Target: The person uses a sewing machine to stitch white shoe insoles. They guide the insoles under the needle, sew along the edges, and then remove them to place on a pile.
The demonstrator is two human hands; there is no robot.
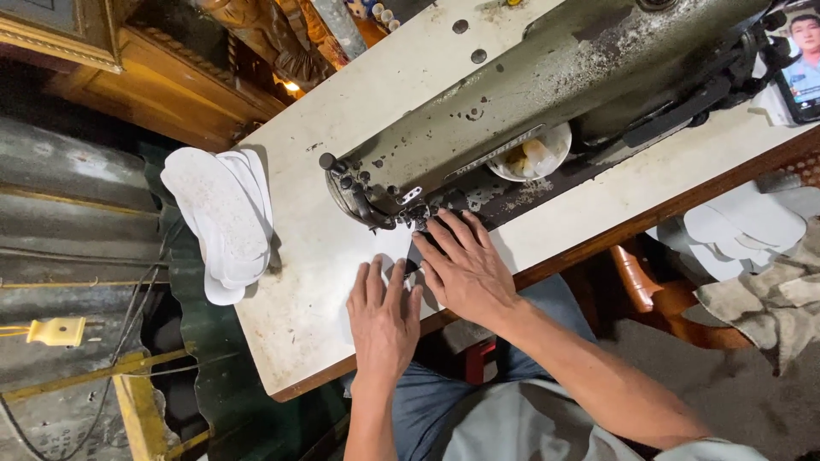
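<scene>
Hands, left hand [383,318] and right hand [465,266], flat, hiding white piece [386,246]; needle unclear.

insole stack [224,220] left of sewing machine [547,94], apparently on table [299,316]

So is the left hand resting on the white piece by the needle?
Touching. The head view shows the left hand lying flat, fingers spread, on the white piece on the table.
</scene>
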